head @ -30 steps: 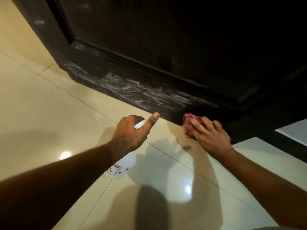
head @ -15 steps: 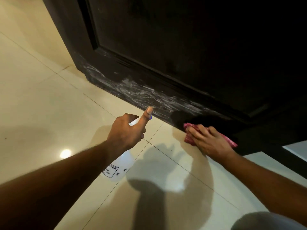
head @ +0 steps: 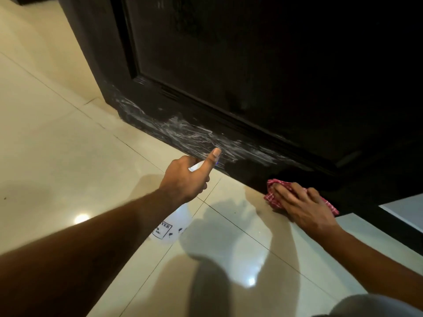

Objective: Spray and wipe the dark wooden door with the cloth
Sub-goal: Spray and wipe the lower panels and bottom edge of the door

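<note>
The dark wooden door (head: 263,72) fills the upper right, and its bottom rail carries white streaks (head: 190,136). My left hand (head: 187,179) grips a white spray bottle (head: 174,225) by its head, thumb raised, with the nozzle close to the streaked rail. A red checked cloth (head: 272,197) lies on the floor at the foot of the door. On top of it my right hand (head: 302,204) rests with its fingers spread flat. Most of the bottle is hidden behind my left forearm.
Glossy cream floor tiles (head: 57,156) spread to the left and toward me, with lamp reflections on them. A pale surface (head: 407,209) shows past the door's lower right edge. A grey patch of clothing (head: 375,305) sits at the bottom right.
The view has shifted so the door sits further right and higher. My right hand with the cloth has come down from the door's bottom edge onto the floor. The left hand keeps its grip on the bottle.
</note>
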